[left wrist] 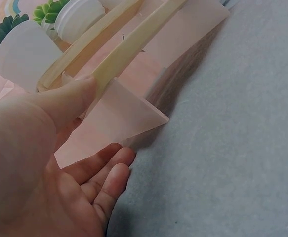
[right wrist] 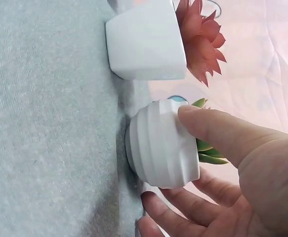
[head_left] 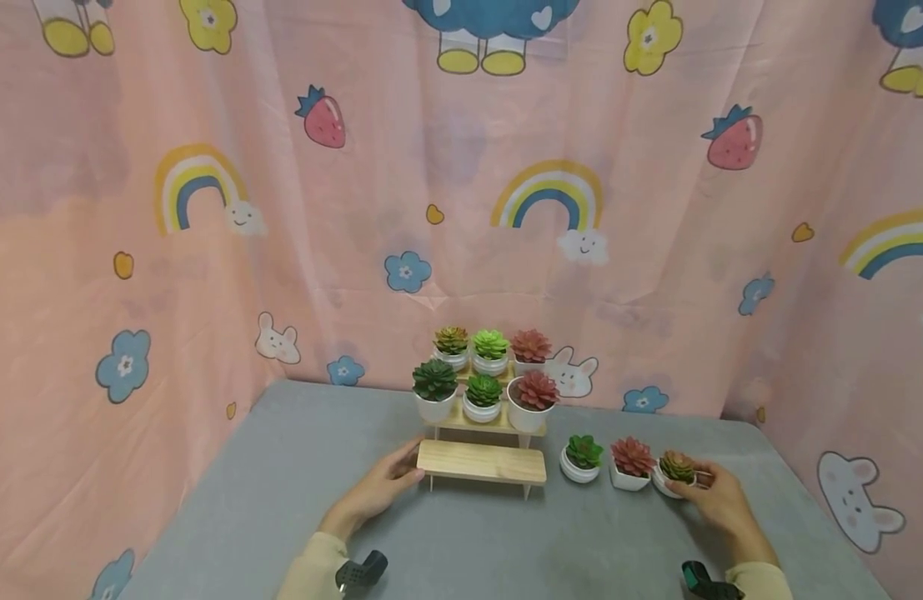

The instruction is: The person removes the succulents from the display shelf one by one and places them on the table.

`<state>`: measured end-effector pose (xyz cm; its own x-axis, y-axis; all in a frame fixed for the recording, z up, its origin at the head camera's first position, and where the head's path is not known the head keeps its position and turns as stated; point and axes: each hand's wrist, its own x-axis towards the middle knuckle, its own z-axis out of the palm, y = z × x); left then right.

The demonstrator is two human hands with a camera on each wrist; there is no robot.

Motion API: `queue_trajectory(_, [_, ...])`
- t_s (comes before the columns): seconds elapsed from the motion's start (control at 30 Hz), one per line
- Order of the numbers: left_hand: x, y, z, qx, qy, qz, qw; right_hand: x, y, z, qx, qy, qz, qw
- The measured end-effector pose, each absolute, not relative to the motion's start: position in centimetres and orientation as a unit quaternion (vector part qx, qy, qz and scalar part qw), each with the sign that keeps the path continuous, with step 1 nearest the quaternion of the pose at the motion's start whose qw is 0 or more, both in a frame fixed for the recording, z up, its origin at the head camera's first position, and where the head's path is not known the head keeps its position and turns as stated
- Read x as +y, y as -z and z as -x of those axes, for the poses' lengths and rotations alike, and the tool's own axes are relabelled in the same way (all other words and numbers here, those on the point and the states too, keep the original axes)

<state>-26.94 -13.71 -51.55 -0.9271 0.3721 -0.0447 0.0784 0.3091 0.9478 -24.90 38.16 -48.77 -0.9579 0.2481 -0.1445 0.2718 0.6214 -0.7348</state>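
Note:
My left hand [head_left: 382,479] holds the left end of the front wooden step [head_left: 481,462] of a tiered plant stand. In the left wrist view its thumb rests on the board's end, with the other fingers curled beside the pale side support [left wrist: 126,111]. To the right, my right hand [head_left: 719,498] grips a small potted succulent with reddish-green leaves [head_left: 679,467]. Its thumb lies on the rim of the ribbed round white pot [right wrist: 158,145], other fingers on the far side; the pot sits at the table surface. Beside it stands a red succulent in a square white pot [head_left: 630,463].
A green succulent [head_left: 581,458] stands between the stand and the red one. The middle step [head_left: 499,423] carries three potted succulents, and three more stand on the top step. Grey cloth covers the table [head_left: 506,550]; a pink patterned curtain [head_left: 461,308] hangs behind.

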Motion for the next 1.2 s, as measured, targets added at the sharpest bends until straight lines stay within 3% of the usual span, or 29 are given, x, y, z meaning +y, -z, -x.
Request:
queue_trajectory(0.63, [-13.7, 51.8, 27.1, 0.798, -0.572, -0.139, 0.131, 38.2, 47.8, 25.2, 0.897, 0.415, -0.142, 0.053])
queue_trajectory(1.2, [-13.8, 51.9, 27.2, 0.8, -0.567, -0.146, 0.133, 36.0, 44.2, 24.0, 0.891, 0.426, -0.156, -0.038])
